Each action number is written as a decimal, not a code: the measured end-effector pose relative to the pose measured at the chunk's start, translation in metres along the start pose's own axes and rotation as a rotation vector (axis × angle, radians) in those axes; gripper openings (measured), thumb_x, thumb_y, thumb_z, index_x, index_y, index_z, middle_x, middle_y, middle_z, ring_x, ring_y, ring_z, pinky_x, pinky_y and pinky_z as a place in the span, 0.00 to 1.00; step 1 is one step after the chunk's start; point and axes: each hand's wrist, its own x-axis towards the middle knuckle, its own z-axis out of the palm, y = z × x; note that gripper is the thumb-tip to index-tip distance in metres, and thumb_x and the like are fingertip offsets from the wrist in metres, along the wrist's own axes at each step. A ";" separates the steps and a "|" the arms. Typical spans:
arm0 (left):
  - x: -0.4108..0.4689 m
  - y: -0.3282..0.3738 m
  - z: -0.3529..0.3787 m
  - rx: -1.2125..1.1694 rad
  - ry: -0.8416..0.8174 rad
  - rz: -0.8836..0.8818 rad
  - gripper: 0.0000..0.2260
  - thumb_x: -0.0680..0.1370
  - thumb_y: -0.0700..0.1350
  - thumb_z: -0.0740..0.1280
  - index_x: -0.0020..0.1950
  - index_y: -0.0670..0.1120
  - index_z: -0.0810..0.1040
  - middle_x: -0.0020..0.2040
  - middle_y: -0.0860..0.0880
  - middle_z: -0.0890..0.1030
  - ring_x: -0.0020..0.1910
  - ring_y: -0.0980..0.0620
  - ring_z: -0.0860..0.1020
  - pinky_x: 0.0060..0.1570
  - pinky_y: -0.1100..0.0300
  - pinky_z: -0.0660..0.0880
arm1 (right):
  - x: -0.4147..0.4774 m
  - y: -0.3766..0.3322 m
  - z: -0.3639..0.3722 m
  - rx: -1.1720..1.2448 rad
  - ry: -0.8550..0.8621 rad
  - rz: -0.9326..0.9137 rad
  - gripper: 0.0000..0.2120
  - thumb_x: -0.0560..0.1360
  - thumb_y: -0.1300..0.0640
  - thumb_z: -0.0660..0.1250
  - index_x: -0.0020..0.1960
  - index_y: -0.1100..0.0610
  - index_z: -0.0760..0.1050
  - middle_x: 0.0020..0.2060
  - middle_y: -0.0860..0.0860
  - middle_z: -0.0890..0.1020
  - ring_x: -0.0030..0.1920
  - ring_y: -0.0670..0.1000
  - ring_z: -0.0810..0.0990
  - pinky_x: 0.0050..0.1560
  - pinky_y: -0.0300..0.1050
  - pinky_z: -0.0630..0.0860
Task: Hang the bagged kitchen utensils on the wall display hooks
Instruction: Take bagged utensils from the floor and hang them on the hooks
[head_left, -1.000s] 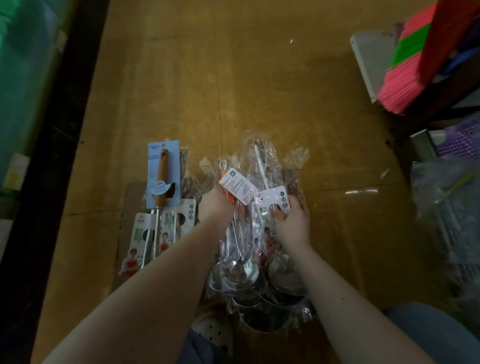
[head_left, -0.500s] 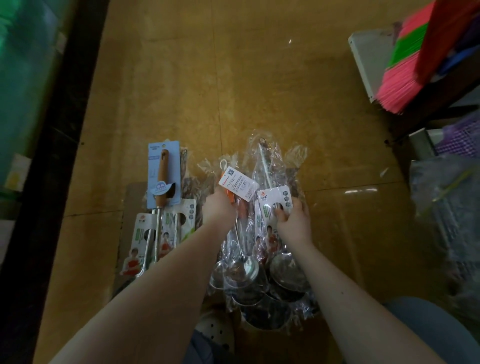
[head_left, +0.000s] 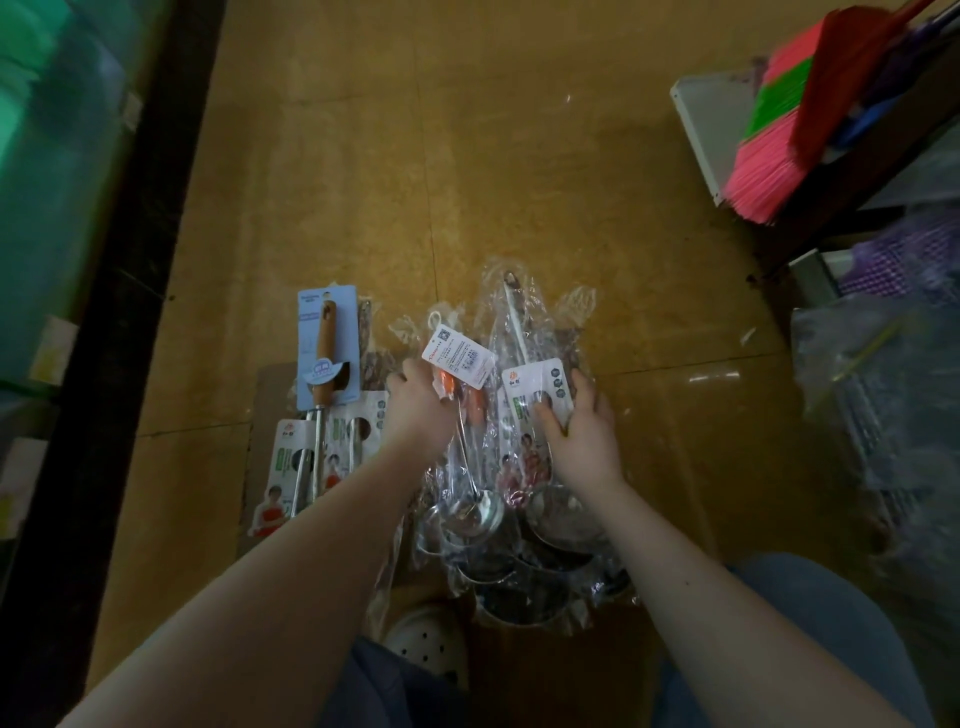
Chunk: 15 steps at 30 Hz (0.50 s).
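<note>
Clear bags (head_left: 521, 332) hold steel ladles (head_left: 470, 512); left hand (head_left: 418, 410) grips an orange handle (head_left: 475, 413), right hand (head_left: 584, 434) pinches a card (head_left: 537, 382).

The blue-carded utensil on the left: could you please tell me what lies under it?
Its metal shaft lies over white-carded utensils. A brown sheet shows beside them; whatever sits directly beneath the blue card is covered.

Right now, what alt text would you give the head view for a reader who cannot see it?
A person's left hand grips a bagged orange-handled ladle while the right hand pinches a white-carded utensil pack, over a pile of bagged steel utensils on a brown floor. A blue-carded utensil lies to their left; pink broom bristles show upper right.
</note>
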 end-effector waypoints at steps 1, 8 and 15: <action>0.000 -0.001 -0.002 0.004 0.008 0.022 0.18 0.78 0.39 0.62 0.66 0.42 0.63 0.65 0.41 0.66 0.47 0.48 0.70 0.43 0.56 0.67 | -0.001 -0.001 -0.002 -0.021 -0.010 -0.008 0.32 0.79 0.44 0.57 0.77 0.54 0.49 0.74 0.56 0.58 0.73 0.57 0.58 0.69 0.53 0.64; -0.032 0.031 -0.052 0.122 -0.100 0.075 0.19 0.77 0.43 0.65 0.66 0.43 0.64 0.66 0.41 0.65 0.53 0.43 0.76 0.55 0.47 0.75 | -0.050 -0.038 -0.060 -0.155 -0.052 0.004 0.31 0.80 0.43 0.56 0.77 0.52 0.50 0.76 0.55 0.56 0.76 0.57 0.53 0.73 0.53 0.54; -0.129 0.148 -0.150 0.146 -0.185 0.219 0.18 0.78 0.43 0.64 0.66 0.42 0.64 0.67 0.40 0.64 0.47 0.48 0.70 0.43 0.57 0.68 | -0.136 -0.126 -0.190 -0.192 -0.059 0.020 0.30 0.80 0.44 0.57 0.77 0.48 0.50 0.76 0.53 0.57 0.76 0.54 0.53 0.75 0.53 0.52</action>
